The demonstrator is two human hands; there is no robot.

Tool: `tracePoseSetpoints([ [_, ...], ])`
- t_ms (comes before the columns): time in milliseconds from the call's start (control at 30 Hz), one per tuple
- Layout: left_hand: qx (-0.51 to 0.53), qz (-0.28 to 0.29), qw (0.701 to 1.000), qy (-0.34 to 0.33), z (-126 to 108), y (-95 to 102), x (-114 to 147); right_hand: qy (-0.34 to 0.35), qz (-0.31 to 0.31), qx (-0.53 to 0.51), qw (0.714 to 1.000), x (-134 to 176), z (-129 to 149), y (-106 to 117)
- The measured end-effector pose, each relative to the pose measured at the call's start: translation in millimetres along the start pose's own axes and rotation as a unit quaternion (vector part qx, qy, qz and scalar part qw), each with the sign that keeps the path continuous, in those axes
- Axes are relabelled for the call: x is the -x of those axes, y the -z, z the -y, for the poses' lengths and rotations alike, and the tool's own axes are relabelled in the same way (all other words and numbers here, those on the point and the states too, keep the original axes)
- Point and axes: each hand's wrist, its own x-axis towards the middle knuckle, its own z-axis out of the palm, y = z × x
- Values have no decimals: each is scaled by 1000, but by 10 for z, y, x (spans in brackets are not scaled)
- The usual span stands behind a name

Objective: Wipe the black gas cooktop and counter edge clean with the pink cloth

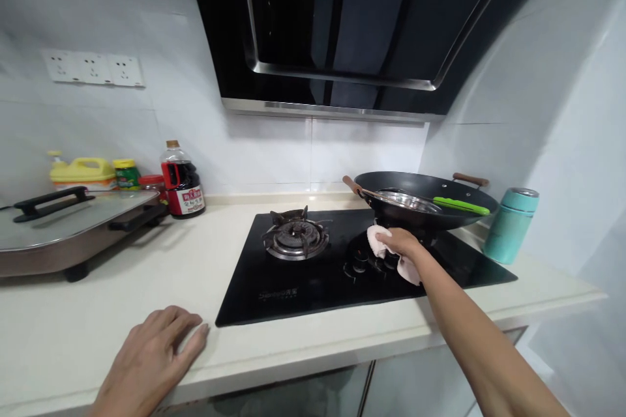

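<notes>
My right hand is closed on a pale pink cloth over the black glass gas stove, behind the control knobs. Part of the cloth hangs below the wrist. Just past that hand, a large black wok sits on the right burner, which it mostly hides. In the wok lie a shiny metal piece and a bright green handle. The left burner is bare, with its pan support showing. My left hand rests on the cream countertop near the stove's front left corner, fingers loosely bent and holding nothing.
An electric pan with a glass lid stands at the left. Behind it are a yellow jug, a green jar and a soy sauce bottle. A turquoise flask stands right of the wok. The range hood overhangs the stove.
</notes>
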Motion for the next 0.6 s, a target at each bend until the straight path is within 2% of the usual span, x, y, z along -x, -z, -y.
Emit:
tracePoseSetpoints([
  [100, 5, 1, 1000, 5, -12, 8, -2, 30, 24, 31, 999, -67, 201, 40],
  [267, 5, -2, 1000, 6, -50, 29, 1, 110, 29, 72, 991, -72, 603, 26],
  [600, -1, -5, 1000, 8, -130, 75, 23, 290, 51, 83, 952, 365, 1402, -1],
])
